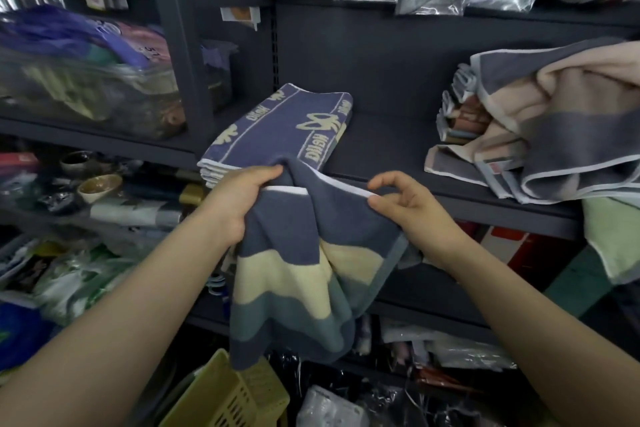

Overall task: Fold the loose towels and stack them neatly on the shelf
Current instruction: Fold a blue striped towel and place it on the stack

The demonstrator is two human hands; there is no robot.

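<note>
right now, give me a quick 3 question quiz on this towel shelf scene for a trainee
1. True or false: the folded blue patterned towel already lies on the shelf.
2. Which hand pinches the white-trimmed top edge of the striped towel between thumb and fingertips?
A. left hand
B. right hand
C. neither
3. Fill in: the heap of loose towels sits on the shelf to the ___ of the folded one.

Key:
1. True; it lies flat near the shelf's left end.
2. B; the left hand grips a bunched upper part instead.
3. Right; the heap is crumpled and not yet folded.
</note>
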